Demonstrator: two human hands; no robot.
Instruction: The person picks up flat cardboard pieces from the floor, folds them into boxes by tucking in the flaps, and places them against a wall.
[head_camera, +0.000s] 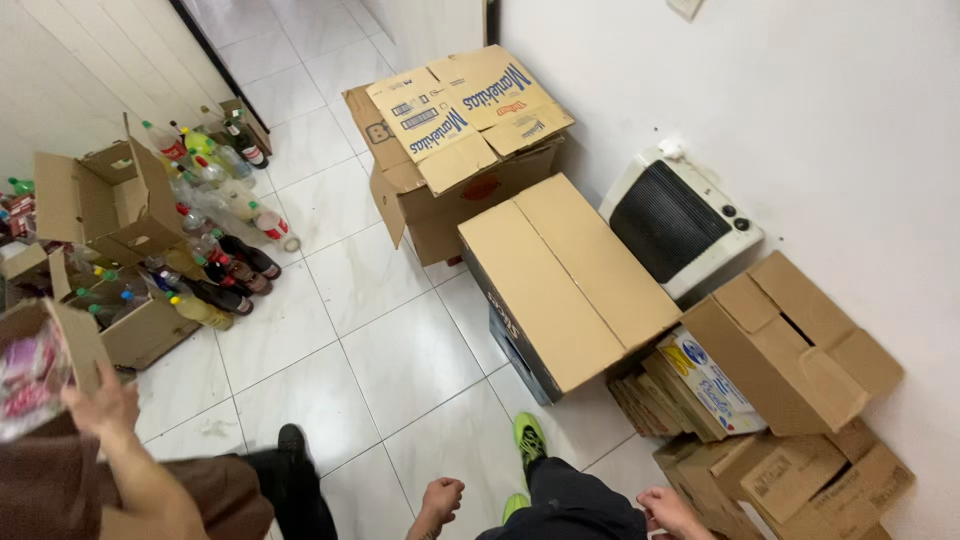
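- At the bottom edge of the view, the left hand (441, 499) hangs free over the tiled floor (400, 370). Its fingers are curled into a loose fist and hold nothing.
- The right hand (668, 512) is just beside a low brown carton (790, 478) at the lower right. The frame cuts off its fingers, so I cannot tell if they are spread or bent, nor if they touch the cardboard.
- Between the hands, a leg in dark trousers steps forward on a green shoe (528, 437).
- At the left, another person's hand (100, 405) holds up a small box with pink packets (30, 375).
- Behind the low carton there are a stack of flattened cartons (690, 390) and an open-flapped carton (800, 345).
- In my judgement, a good hold on the low carton needs both hands open and under its sides, since the flaps look loose, and the feet need to stay clear of the big closed carton (565, 280).
- Farther away, a white heater (675, 215) leans at the wall, and many bottles (215, 230) lie by open boxes at the far left.
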